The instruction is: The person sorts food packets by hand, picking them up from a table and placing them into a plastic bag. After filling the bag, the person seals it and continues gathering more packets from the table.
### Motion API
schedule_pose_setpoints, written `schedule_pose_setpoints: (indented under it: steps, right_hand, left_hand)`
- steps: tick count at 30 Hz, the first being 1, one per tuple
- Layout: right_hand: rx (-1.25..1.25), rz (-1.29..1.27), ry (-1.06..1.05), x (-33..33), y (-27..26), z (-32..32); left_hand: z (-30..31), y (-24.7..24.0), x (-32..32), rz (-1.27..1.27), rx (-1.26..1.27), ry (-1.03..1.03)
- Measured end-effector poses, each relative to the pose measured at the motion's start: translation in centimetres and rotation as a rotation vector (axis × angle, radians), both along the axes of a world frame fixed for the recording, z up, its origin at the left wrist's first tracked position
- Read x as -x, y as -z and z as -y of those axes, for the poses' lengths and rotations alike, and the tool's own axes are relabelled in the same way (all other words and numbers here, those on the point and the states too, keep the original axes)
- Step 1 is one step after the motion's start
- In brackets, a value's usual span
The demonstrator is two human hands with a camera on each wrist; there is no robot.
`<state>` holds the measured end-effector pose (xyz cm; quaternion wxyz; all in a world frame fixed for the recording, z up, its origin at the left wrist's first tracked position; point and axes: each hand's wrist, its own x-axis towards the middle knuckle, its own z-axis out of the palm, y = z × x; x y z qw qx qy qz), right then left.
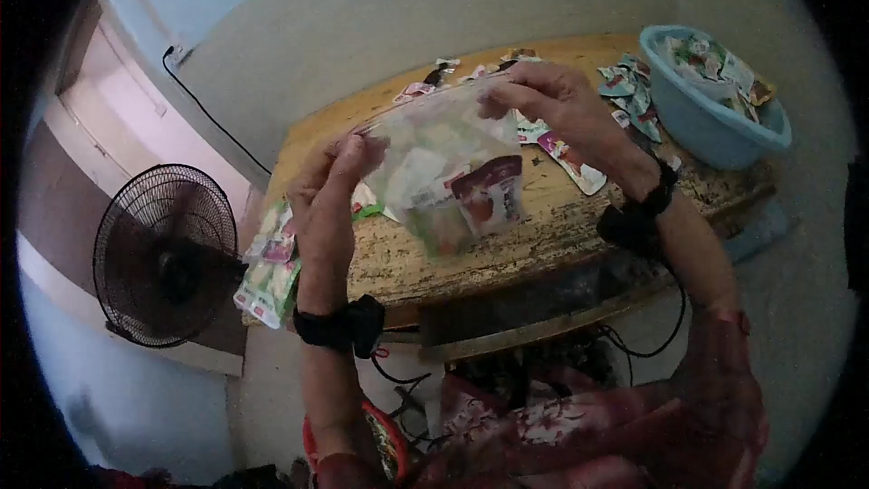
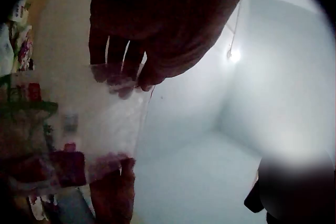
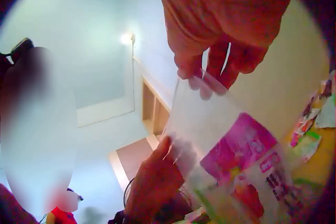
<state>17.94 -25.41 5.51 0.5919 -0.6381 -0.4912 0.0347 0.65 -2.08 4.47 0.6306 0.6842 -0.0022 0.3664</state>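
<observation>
Both hands hold up a clear plastic zip bag [image 1: 430, 113] by its top edge, over the table. My left hand [image 1: 328, 195] pinches one top corner between thumb and fingers. At the opposite corner my right hand [image 1: 570, 118] pinches the same edge. Through the film several snack packets show, among them a dark red one [image 1: 493, 192] and a white and green one. The right wrist view shows the fingertips through the film and a pink packet [image 3: 239, 148] below them. In the left wrist view the bag [image 2: 105, 124] hangs between the two hands.
On the worn wooden table [image 1: 561, 244] lie several loose packets. A blue basin [image 1: 715, 127] full of packets stands at the right. More packets [image 1: 270, 290] hang over the left edge, near a black fan [image 1: 167, 254]. Cables dangle below the table.
</observation>
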Motion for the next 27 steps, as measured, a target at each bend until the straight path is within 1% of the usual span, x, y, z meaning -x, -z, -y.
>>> schedule_pose_setpoints:
  steps: [3, 6, 9, 13, 16, 21, 22, 25, 27]
  right_hand:
    - [0.01, 0.073, 0.056, 0.8, -1.0, 0.4]
    - [0.078, 0.086, 0.047, -0.3, 0.0, 0.2]
    - [0.012, -0.038, -0.057, 0.9, -0.4, 0.6]
    - [0.029, 0.008, -0.009, 0.8, -0.7, 0.7]
    - [0.04, 0.031, -0.007, 1.1, -1.0, 0.8]
    - [0.014, 0.052, -0.013, 1.1, -0.7, 0.5]
    - [0.008, 0.03, -0.018, 1.0, -0.7, 0.5]
    - [-0.005, -0.035, -0.021, 1.0, -0.4, 0.2]
    - [-0.013, -0.065, -0.015, 0.8, -0.3, -0.1]
  left_hand:
    - [0.4, -0.8, 0.3, -0.012, -0.031, -0.01]
    - [0.0, 0.0, 0.3, -0.052, -0.043, 0.018]
    - [0.2, -0.4, 0.3, -0.057, -0.054, 0.03]
    - [1.1, -0.3, 0.2, 0.005, 0.002, 0.035]
    - [1.4, -0.2, 0.4, -0.025, -0.078, -0.002]
    - [0.7, 0.3, 1.0, -0.117, -0.069, -0.004]
    - [0.5, 0.2, 1.1, -0.141, -0.065, -0.009]
    - [0.6, 0.2, 1.1, -0.092, -0.055, -0.049]
    - [0.6, 0.3, 1.0, -0.109, -0.046, -0.063]
